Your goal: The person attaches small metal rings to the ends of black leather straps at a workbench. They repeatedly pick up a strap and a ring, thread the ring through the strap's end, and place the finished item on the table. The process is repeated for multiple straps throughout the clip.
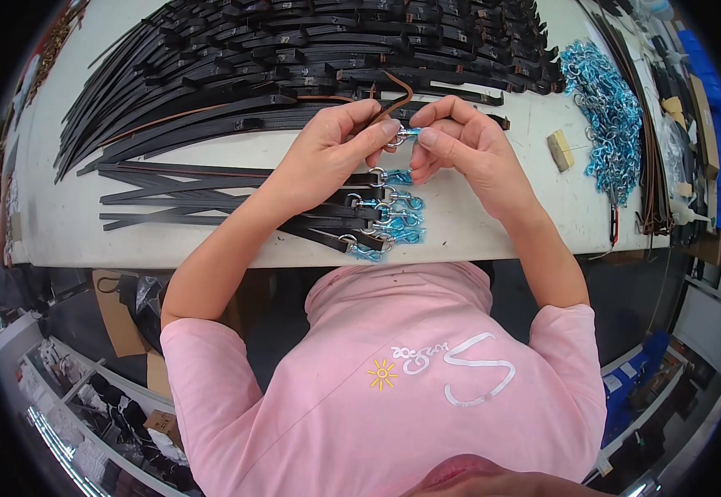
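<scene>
My left hand (327, 153) pinches the end of a leather strap (397, 98), black on one face and brown on the other, whose tip curls up past my fingers. Between my two hands is a silver snap hook (408, 132) with blue film on it; its ring sits at my left fingertips. My right hand (476, 153) grips the hook's other end between thumb and fingers. Just below, several black straps (203, 171) lie toward the left, with film-wrapped snap hooks (394, 219) at their right ends. Whether the held strap passes through the ring is hidden by my fingers.
A big heap of black straps (236, 54) covers the far side of the white table (493, 236). On the right lie a pile of blue-wrapped snap hooks (605, 120), a small yellowish block (559, 151) and long dark strips (655, 166). The table's front edge is near my body.
</scene>
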The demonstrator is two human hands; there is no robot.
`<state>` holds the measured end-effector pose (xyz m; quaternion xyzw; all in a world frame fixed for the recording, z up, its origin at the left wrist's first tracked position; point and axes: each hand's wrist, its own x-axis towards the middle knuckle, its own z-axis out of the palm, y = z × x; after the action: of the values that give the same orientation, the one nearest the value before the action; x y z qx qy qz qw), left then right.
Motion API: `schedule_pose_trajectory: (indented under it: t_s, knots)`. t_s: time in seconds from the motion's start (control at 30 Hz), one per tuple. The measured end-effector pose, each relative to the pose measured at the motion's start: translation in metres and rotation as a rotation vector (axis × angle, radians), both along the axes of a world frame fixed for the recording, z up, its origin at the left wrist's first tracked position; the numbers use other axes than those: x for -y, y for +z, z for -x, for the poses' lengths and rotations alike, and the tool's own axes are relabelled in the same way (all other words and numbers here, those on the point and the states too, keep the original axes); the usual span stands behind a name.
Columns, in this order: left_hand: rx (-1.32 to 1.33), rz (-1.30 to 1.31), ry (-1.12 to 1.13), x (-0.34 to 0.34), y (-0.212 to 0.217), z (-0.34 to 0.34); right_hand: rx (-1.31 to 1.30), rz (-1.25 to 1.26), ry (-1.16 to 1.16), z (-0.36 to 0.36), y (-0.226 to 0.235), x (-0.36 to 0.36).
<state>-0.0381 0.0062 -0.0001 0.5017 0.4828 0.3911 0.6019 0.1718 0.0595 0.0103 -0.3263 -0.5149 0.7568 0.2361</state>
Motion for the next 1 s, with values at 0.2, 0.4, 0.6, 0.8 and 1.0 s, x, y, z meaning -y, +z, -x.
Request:
schedule_pose_trajectory:
  t_s: [0.2,0.4,0.6,0.8,1.0]
  knots:
    - [-0.152,-0.257,0.063,0.004,0.000,-0.001,-0.106,-0.107,-0.122,-0.014,0.003,-0.014]
    - [-0.553,-0.495,0.059,0.007,0.011,-0.001,-0.096,-0.218,-0.046,-0.014,0.016,-0.010]
    - [-0.614,-0.680,0.063,0.008,0.002,0.002,0.024,-0.195,-0.049,-0.016,0.009,-0.013]
    - [-0.690,-0.807,0.044,0.009,0.000,-0.001,0.031,-0.163,-0.019,-0.017,0.013,-0.010]
    - [-0.663,-0.859,0.081,0.009,-0.002,-0.004,0.047,-0.038,0.001,-0.017,0.001,-0.014]
